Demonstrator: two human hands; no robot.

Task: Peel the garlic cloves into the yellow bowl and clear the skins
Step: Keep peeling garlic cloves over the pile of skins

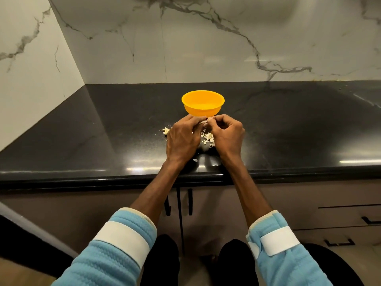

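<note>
A person stands at a black counter (103, 141) in a kitchen corner, both hands brought together over the work surface. The left hand (182, 139) and right hand (226, 137) meet fingertip to fingertip, fingers curled, each pinching the same small pale clove (204, 122), which is mostly hidden by the fingers and held just above the counter. The clove sits just in front of the near wall of the bowl (203, 111), a yellow plastic one standing upright on the counter directly beyond the hands; from this angle it cannot be told what, if anything, lies in its bottom. Loose skins (208, 138) lie scattered on the counter beneath and between the two hands, with another pale scrap (166, 131) just to the left of the left hand and a few small flakes (195, 160) nearer the counter's front edge, between the wrists. Both forearms reach in from the bottom of the frame, bare from wrist to mid-arm, and end in light blue quilted sleeves (115, 250), each wrapped by a white strap (123, 236). Behind the counter rise white marble-look walls (206, 48) with grey veining, which meet in a corner at the left. Below the counter's edge are brown cabinet doors (208, 203) with dark vertical handles (190, 202), and to the right drawers (340, 216) with dark pulls. Bright streaks of overhead light reflect off the polished front of the counter.
</note>
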